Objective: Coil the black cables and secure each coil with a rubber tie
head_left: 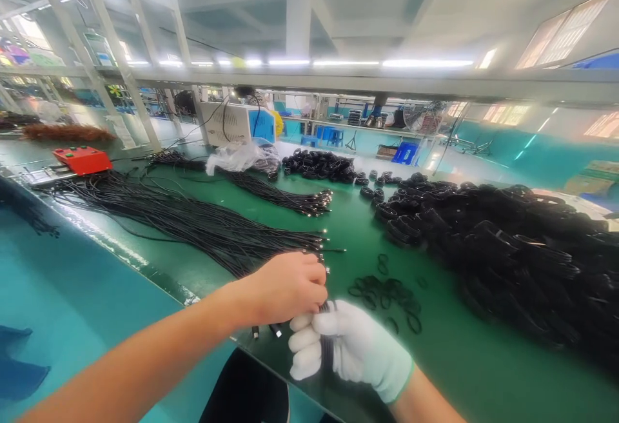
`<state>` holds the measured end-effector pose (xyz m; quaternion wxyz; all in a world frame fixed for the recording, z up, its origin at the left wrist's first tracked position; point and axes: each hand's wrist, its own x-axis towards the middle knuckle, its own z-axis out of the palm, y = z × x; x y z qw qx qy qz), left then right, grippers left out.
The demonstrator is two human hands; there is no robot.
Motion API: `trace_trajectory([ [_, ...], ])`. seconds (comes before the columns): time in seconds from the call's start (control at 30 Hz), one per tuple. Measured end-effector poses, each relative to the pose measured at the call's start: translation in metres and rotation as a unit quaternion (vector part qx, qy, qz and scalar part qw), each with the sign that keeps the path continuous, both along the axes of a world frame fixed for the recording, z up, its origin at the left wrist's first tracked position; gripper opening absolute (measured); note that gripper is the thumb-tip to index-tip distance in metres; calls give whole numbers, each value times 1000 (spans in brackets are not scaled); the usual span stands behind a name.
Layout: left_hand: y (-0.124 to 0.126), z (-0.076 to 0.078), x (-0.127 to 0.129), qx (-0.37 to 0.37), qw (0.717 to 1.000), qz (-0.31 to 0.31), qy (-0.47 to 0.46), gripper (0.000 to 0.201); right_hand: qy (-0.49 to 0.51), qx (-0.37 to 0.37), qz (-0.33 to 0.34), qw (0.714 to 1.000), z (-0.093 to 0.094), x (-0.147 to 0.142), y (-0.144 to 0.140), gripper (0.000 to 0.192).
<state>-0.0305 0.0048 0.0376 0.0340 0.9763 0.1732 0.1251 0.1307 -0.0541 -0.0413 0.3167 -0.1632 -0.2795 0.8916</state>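
My right hand [358,345], in a white glove, is closed around a coiled black cable [327,353] near the table's front edge. Pressed against the top of that coil are the bent fingers of my bare left hand [287,287]; what lies inside its fingertips is partly hidden. Two cable plugs [265,333] stick out below my left wrist. Just behind my left hand, a long bundle of straight black cables [213,226] stretches across the green table, plug ends to the right. Several loose black rings [387,291], thin like bands, lie right of my hands.
A large heap of coiled black cables [512,249] covers the right side, with a smaller pile [322,165] behind. A second cable bundle [280,194] and a clear plastic bag [235,157] lie farther back. A red box with buttons [83,160] sits at left, a white-and-blue machine [236,123] behind.
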Motion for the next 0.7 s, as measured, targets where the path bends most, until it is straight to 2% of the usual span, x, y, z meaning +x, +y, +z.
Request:
trace_trajectory([
  [0.07,3,5,1,-100,995,-17,15,16,-1,-1,17,1000,-4,3,-1,38],
  [0.13,7,5,1,-233,972,-6,-4,11,13,-4,24,1000,-5,6,-3,40],
  [0.23,6,-8,-1,-422,900,75,-78,9,43,-16,17,999,-4,6,-5,36],
  [0.3,-2,-21,-1,-497,847,122,-145,11,49,-24,12,998,-2,5,-6,35],
  [0.37,-12,-33,1,-510,820,149,-215,9,41,-16,0,999,0,3,-5,33],
  [0.53,-32,-50,6,-462,804,187,-324,11,-25,80,-49,995,6,2,-3,33],
  [0.7,-38,-57,1,-519,777,140,-328,15,-55,160,-14,985,19,3,-2,33],
])
